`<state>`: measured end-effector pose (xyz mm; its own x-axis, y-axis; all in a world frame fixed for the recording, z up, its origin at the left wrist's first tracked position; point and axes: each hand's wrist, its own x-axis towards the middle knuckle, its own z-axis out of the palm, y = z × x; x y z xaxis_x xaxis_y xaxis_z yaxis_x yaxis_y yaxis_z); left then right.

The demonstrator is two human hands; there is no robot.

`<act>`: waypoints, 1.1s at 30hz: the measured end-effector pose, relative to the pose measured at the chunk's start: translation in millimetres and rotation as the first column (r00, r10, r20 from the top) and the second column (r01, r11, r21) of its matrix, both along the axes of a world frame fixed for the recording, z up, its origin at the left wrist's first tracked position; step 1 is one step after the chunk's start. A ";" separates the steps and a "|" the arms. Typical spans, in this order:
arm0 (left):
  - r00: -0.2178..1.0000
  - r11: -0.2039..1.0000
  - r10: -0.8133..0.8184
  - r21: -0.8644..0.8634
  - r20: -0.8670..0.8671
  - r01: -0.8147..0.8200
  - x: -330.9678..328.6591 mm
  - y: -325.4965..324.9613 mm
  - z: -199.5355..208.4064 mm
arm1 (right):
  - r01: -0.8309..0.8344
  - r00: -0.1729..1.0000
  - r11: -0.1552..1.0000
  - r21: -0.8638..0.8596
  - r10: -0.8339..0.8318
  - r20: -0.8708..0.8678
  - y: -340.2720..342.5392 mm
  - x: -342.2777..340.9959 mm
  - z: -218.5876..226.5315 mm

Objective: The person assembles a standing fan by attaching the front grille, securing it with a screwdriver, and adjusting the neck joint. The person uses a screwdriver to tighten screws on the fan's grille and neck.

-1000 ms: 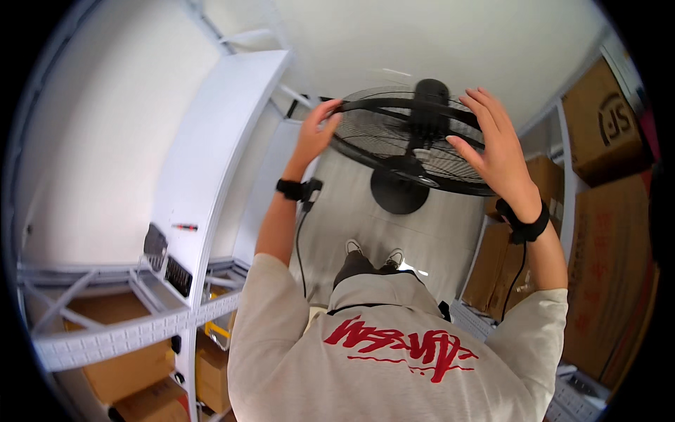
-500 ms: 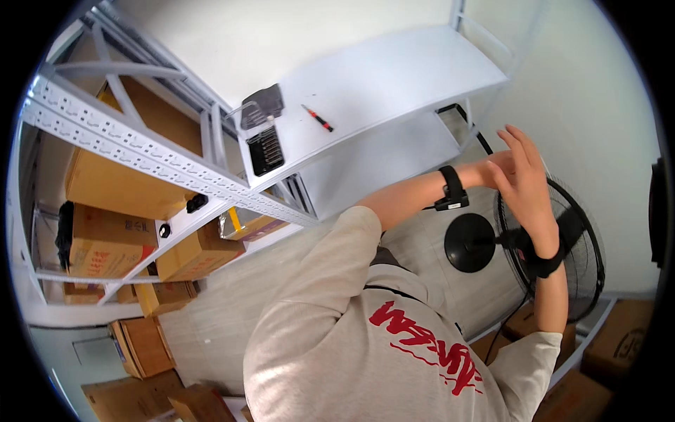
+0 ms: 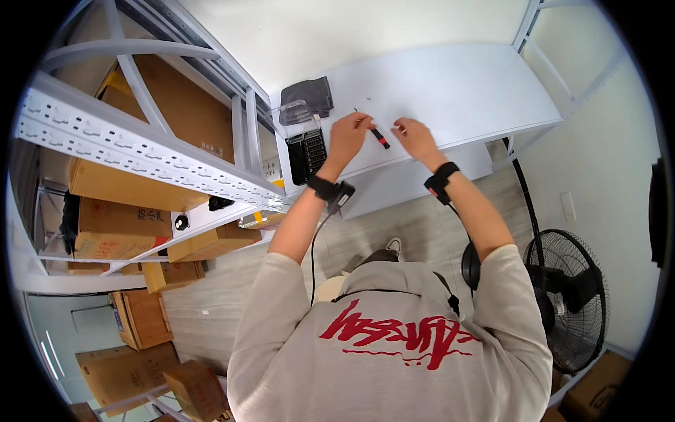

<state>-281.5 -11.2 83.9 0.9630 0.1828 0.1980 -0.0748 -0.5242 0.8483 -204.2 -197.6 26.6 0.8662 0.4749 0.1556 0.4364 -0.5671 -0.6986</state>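
Observation:
A small precision screwdriver (image 3: pixel 382 140) with a red and black handle lies slantwise on the white shelf top (image 3: pixel 464 84). My left hand (image 3: pixel 348 139) reaches over its middle, fingertips pinched at the shaft end of the handle; the fingers hide part of it. To the right of the handle, my right hand (image 3: pixel 416 139) hovers with loosely curled fingers, thumb and forefinger slightly apart and nothing visible between them. Left of my left hand sits a black bit case (image 3: pixel 307 156) holding rows of bits, its clear lid (image 3: pixel 292 116) raised. Behind it lies a folded dark grey cloth (image 3: pixel 309 95).
A white metal rack (image 3: pixel 148 151) with cardboard boxes (image 3: pixel 119 228) stands at my left. At the right is a black standing fan (image 3: pixel 566 295). Dark straps with small devices (image 3: pixel 342 197) circle both wrists, with cables trailing down. More boxes (image 3: pixel 197 394) sit at lower left.
Both hands have moved left from near the fan to over the shelf top. They have separated; my left hand has come down at the screwdriver. The view has shifted too.

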 end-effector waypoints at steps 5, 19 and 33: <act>0.997 0.996 0.060 -0.071 0.042 -0.057 -17.2 36.5 -28.6 | 0.042 0.991 0.976 -0.215 -0.014 0.130 45.0 -3.4 -41.0; 0.899 0.401 -0.438 -0.895 0.002 0.197 54.8 -113.8 16.8 | 0.226 0.973 0.956 0.186 -0.232 0.007 -77.4 -69.0 86.7; 0.184 -0.103 -0.926 -0.689 0.330 0.718 -97.6 -426.4 94.0 | 0.826 0.454 0.462 0.324 -0.885 0.102 -313.4 -312.1 175.0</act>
<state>-379.0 -437.6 177.9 0.4413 -0.8385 0.3198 0.1799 0.4318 0.8838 -516.4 -511.1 201.5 0.7338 -0.5571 0.3889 -0.0366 -0.6040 -0.7962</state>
